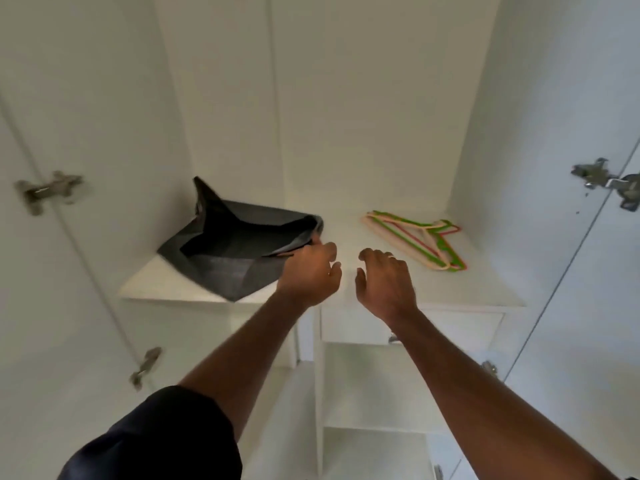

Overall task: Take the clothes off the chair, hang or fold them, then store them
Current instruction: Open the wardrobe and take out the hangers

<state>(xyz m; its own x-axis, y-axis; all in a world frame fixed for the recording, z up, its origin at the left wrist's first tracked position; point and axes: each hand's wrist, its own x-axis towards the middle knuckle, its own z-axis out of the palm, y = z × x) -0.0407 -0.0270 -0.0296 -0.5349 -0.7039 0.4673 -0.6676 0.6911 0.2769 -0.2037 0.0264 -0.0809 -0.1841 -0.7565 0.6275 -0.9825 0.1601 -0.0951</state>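
A dark grey fabric bag (228, 258) lies open and crumpled on the left of a white wardrobe shelf (485, 285). My left hand (310, 271) reaches to its right rim and pinches the edge of the fabric. My right hand (384, 282) hovers over the middle of the shelf, fingers loosely curled, holding nothing. A small pile of coloured hangers (419, 242), green, pink and cream, lies flat on the right of the shelf. No chair or clothes are in view.
Both wardrobe doors stand open, with metal hinges on the left (48, 190) and right (604, 180). A drawer front (467, 327) sits under the shelf's right half, with lower white shelves (374, 389) below.
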